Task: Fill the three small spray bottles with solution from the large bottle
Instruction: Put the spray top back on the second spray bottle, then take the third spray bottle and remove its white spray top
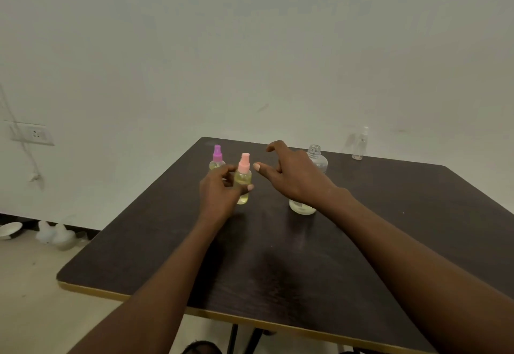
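Altogether 4 bottles stand on the dark table (pixel 278 270). Nearest the far-left corner is 1 purple-capped spray bottle (pixel 217 158), holding yellowish liquid. Beside it the left hand (pixel 219 192) is wrapped around 1 pink-capped spray bottle (pixel 242 180), also yellowish. The right hand (pixel 294 175) hovers with fingers spread, partly hiding the large bottle (pixel 302 208). Behind it sits 1 clear uncapped bottle (pixel 317 157); the near half lies bare.

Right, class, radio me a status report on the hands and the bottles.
Left hand gripping pink-capped bottle, filled. Right hand open, empty. Purple-capped bottle filled; uncapped bottle looks empty. Nothing in the way.
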